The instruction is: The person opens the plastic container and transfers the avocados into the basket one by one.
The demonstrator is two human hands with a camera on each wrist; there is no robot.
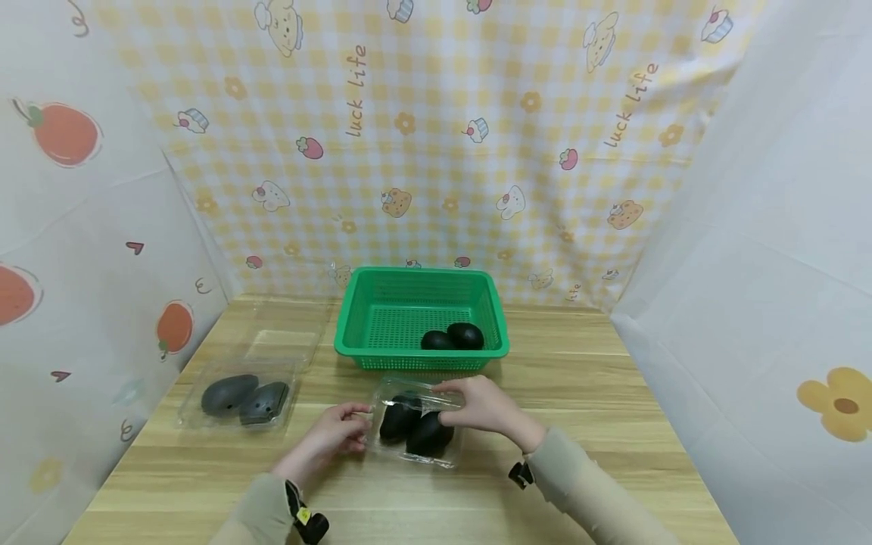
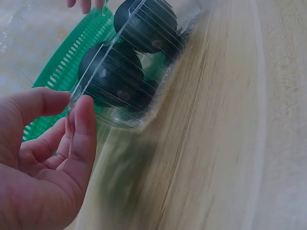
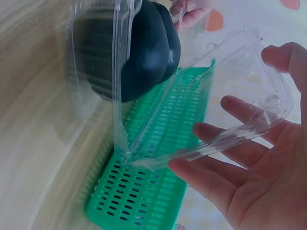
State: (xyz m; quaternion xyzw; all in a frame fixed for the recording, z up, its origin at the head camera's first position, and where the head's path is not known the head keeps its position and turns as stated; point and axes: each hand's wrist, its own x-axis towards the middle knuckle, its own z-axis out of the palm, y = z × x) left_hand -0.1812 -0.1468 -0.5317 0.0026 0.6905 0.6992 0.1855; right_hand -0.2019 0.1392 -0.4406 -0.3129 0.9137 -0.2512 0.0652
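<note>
A clear plastic clamshell box (image 1: pixel 384 454) stands at the front middle, holding two dark avocados (image 1: pixel 429 435). My left hand (image 1: pixel 341 431) pinches the box's left edge between thumb and fingers; in the left wrist view the avocados (image 2: pixel 110 74) show through the plastic wall. At the right side, my right hand (image 1: pixel 484 405) grips the lid, thumb on one face and fingers on the other. From the right wrist view, the lid (image 3: pixel 206 148) stands partly raised at an angle to the base.
Behind the box sits a green perforated basket (image 1: pixel 422 354) with two dark avocados (image 1: pixel 465 335) in its front right corner. To the left lies another clear box (image 1: pixel 187 415) holding two greyish-looking fruits (image 1: pixel 230 395), its clear lid (image 1: pixel 286 325) folded back. A patterned cloth (image 1: pixel 436 166) hangs behind the table.
</note>
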